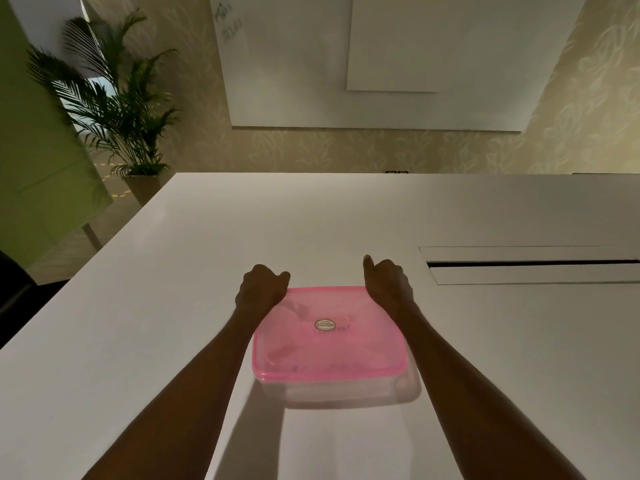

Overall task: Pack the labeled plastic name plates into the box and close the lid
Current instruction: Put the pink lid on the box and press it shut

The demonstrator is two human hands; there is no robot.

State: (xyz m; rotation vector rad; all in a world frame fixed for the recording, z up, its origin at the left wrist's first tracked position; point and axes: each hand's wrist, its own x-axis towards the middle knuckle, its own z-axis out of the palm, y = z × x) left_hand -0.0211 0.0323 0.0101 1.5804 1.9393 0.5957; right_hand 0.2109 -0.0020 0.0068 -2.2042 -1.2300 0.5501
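A clear plastic box (332, 389) stands on the white table (173, 306) in front of me, covered by a translucent pink lid (329, 351) with a small oval sticker at its middle. Faint shapes of name plates show through the lid. My left hand (261, 289) rests on the lid's far left corner with its fingers curled over the edge. My right hand (386, 284) sits on the far right corner, fingers curled down and thumb raised. Whether the lid is fully seated all round is hard to tell.
A long cable slot (530, 265) with an open flap is set into the table at the right. A potted palm (114, 109) stands beyond the table's far left corner, beside a green panel (38, 161). A whiteboard (381, 60) hangs on the far wall.
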